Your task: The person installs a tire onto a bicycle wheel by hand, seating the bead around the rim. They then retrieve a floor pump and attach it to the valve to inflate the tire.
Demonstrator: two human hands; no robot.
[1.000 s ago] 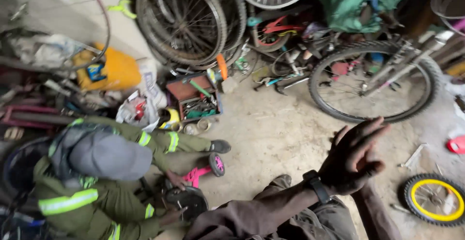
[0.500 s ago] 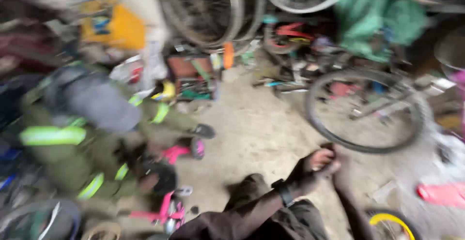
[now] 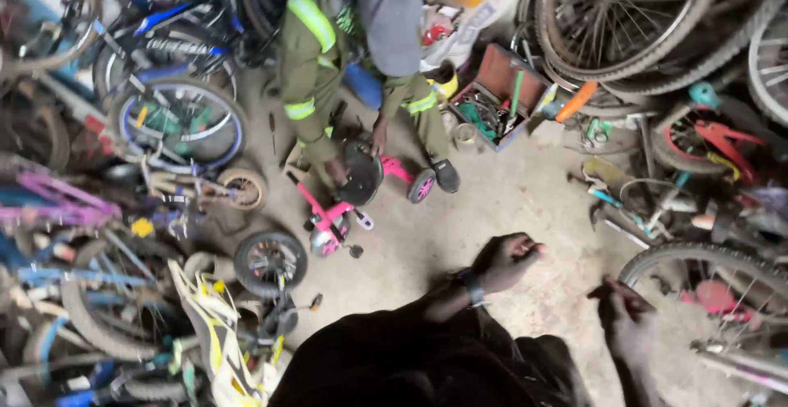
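The curled, empty left hand (image 3: 509,261) has lowered since earlier, the right hand (image 3: 628,325), grip unclear, sits at four o'clock beside a half-hidden spoked bicycle wheel (image 3: 706,269).

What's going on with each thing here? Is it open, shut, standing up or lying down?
Left hand: curled in a loose fist, holding nothing visible.
Right hand: low by the floor; cannot tell if it holds anything.
Toolbox: open, tools inside.
Pink tricycle: lying tipped on the floor, a crouching person's hands on it.
Small black wheel: loose, lying on the floor.
Big bicycle wheel: leaning upright among others.
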